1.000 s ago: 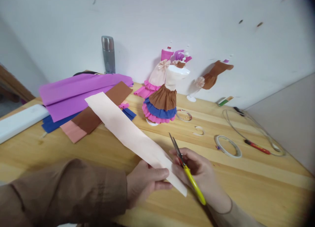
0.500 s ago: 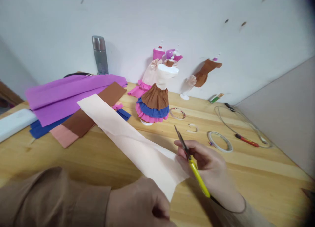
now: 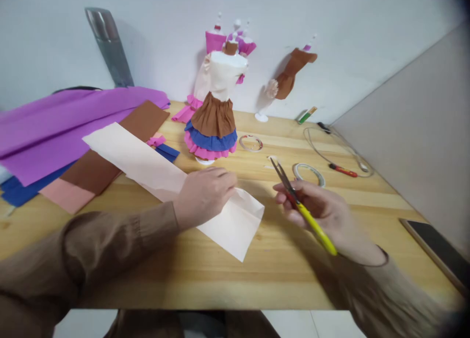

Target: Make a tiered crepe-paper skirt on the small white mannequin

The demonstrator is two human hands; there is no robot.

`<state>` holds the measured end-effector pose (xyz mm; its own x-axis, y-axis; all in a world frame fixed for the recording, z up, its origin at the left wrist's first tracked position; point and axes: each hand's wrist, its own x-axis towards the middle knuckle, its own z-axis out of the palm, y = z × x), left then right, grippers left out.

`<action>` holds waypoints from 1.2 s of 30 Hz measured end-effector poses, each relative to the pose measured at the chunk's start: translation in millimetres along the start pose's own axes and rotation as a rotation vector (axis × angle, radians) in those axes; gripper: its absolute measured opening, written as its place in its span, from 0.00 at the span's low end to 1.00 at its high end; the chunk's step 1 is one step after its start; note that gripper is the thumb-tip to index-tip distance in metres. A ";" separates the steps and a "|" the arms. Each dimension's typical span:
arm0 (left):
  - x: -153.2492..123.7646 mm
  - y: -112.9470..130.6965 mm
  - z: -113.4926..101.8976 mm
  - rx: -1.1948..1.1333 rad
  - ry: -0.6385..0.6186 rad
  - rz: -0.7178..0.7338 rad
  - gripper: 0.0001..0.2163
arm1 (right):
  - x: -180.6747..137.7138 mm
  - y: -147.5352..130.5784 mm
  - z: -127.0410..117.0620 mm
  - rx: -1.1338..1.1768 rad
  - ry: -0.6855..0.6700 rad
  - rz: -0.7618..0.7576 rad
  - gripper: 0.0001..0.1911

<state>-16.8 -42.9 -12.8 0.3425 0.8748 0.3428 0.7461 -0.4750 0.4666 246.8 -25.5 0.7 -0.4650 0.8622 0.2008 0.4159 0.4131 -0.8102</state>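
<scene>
My left hand [image 3: 203, 193] rests fingers-down on a long pale peach paper strip [image 3: 143, 164] that lies across the wooden table [image 3: 279, 274]; the strip's near end [image 3: 235, 225] is folded over beside the hand. My right hand [image 3: 323, 211] is closed round yellow-handled scissors [image 3: 301, 206], blades shut and pointing up and away, a little right of the strip and not touching it. Behind the strip stands a small mannequin [image 3: 216, 108] dressed in brown, blue and pink ruffled paper.
Purple [image 3: 62, 123], brown [image 3: 110, 154], blue and pink paper sheets lie at the left. A metal flask [image 3: 108, 47] stands at the back wall. Tape rings [image 3: 308, 171], a cable, a red tool [image 3: 341, 170] and a second dressed figure [image 3: 286, 78] are at the right; a dark tablet [image 3: 436, 250] lies at the right edge.
My left hand moved from gripping the strip's near end up onto the strip, pressing it to the table. The right hand with the scissors drew away to the right. The view tilted down.
</scene>
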 end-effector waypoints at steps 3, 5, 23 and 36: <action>7.2 -2.1 -0.9 0.018 -0.005 -0.063 0.08 | -20.8 16.2 -29.9 -0.328 -0.093 -0.077 0.23; 10.6 -0.9 -0.8 0.078 -0.035 -0.063 0.08 | -33.5 20.4 -38.4 -0.501 -0.177 -0.128 0.22; 15.8 6.7 0.9 0.289 -0.221 0.159 0.11 | -22.5 -9.1 -2.8 -0.790 -0.441 0.078 0.21; 15.3 3.5 2.4 0.260 -0.131 0.190 0.11 | -24.3 -3.9 2.2 -0.846 -0.341 0.014 0.18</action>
<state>-7.6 -30.9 -7.8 0.5470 0.7859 0.2885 0.7766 -0.6050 0.1756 254.9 -48.7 -2.3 -0.6053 0.7910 -0.0891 0.7953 0.5963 -0.1096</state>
